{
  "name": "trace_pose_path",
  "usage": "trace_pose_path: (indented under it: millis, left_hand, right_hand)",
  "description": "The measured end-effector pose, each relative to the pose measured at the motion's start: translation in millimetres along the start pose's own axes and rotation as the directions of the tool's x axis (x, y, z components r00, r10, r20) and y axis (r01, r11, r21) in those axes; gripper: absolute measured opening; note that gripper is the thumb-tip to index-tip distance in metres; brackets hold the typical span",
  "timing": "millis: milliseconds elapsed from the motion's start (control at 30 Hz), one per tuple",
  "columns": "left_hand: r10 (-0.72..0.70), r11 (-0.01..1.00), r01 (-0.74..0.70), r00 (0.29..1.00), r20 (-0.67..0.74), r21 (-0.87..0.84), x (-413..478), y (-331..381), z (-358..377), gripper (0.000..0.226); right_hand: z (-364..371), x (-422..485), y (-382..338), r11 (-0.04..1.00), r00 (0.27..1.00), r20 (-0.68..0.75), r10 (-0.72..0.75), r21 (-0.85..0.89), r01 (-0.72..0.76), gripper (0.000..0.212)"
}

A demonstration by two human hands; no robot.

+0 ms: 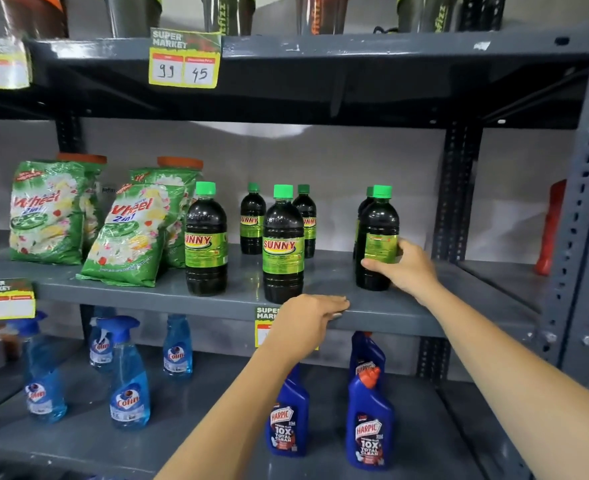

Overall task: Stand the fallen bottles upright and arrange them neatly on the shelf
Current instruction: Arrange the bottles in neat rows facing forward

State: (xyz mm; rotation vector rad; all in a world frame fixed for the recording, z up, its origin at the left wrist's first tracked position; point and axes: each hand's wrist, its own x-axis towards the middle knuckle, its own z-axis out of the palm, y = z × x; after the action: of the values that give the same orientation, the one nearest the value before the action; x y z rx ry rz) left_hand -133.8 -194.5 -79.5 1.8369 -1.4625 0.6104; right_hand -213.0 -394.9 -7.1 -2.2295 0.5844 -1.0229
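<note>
Several dark Sunny bottles with green caps stand upright on the grey middle shelf. One stands at the front left, one at the front centre, two smaller-looking ones behind. My right hand grips the rightmost front bottle around its label, the bottle upright on the shelf; another bottle is partly hidden behind it. My left hand rests flat on the shelf's front edge, fingers together, holding nothing.
Green Wheel detergent packs lean at the left of the same shelf. Blue Colin sprayers and Harpic bottles stand on the shelf below. A perforated steel upright stands at right. Yellow price tags hang above.
</note>
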Motion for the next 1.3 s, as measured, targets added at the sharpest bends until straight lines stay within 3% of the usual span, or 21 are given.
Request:
trace_pose_path:
  millis: [133,233,300,533,767,967,1133,1300]
  left_hand:
    - [-0.009,0.999,0.008,1.000,-0.010,-0.038,1,1,0,0.039]
    - [-0.020,0.997,0.019,1.000,-0.013,-0.077,0,0,1,0.039]
    - [-0.014,0.996,0.012,1.000,-0.021,-0.091,-2,0,2,0.039]
    - [0.002,0.995,-0.007,0.999,-0.050,-0.102,-2,-1,1,0.036]
    - [0.021,0.997,-0.025,0.998,-0.053,-0.072,-3,0,1,0.039]
    - [0.040,0.998,-0.042,0.998,-0.051,-0.052,-3,2,0,0.038]
    - [0.040,0.998,-0.043,0.997,-0.061,-0.048,-3,2,0,0.036]
    - [0.058,0.998,-0.060,0.996,-0.060,-0.031,-3,2,-1,0.037]
  right_hand:
    - [8,-7,3,0.992,1.000,-0.009,0.020,0.123,-0.018,0.070]
    - [6,-7,6,0.913,0.987,0.112,0.115,0.380,-0.149,0.078]
    - [2,-5,12,0.869,0.976,0.165,0.139,0.453,-0.200,0.076]
    - [7,-6,10,0.909,0.975,0.087,0.202,0.353,-0.220,0.059]
    - [5,-4,12,0.912,0.969,0.177,0.173,0.343,-0.226,0.068]
    - [6,-6,9,0.926,0.973,0.128,0.194,0.305,-0.225,0.074]
    - [3,-4,12,0.898,0.966,0.198,0.166,0.374,-0.231,0.079]
    - [7,-8,9,0.937,0.973,0.165,0.164,0.283,-0.206,0.080]
